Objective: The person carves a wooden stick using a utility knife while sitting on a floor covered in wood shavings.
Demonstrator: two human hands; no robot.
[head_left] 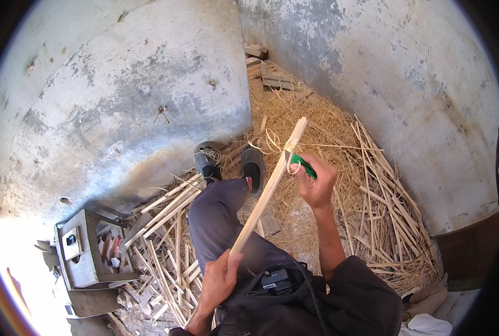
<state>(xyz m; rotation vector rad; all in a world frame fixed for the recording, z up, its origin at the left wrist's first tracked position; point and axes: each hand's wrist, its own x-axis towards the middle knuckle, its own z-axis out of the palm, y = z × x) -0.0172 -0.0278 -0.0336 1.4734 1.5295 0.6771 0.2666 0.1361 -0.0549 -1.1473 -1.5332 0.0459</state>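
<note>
Looks like a shaving step to me; the right hand (316, 179) is wrapped round a green-handled knife (305, 167), its blade up against a long, pale, straw-coloured wooden strip (263, 204) near the far end; the left hand (218, 280) is clamped on the near end, and the two hands sit well apart; the strip slants up and away over a leg in dark grey trousers (218, 215); I'd say the next stroke calls for a steady left grip and a shallow blade angle, fingers clear of the edge; the strip itself looks straight and narrow, rougher near the blade, with thin pale curled shavings (272, 140) just beside it; can't judge its thickness.
</note>
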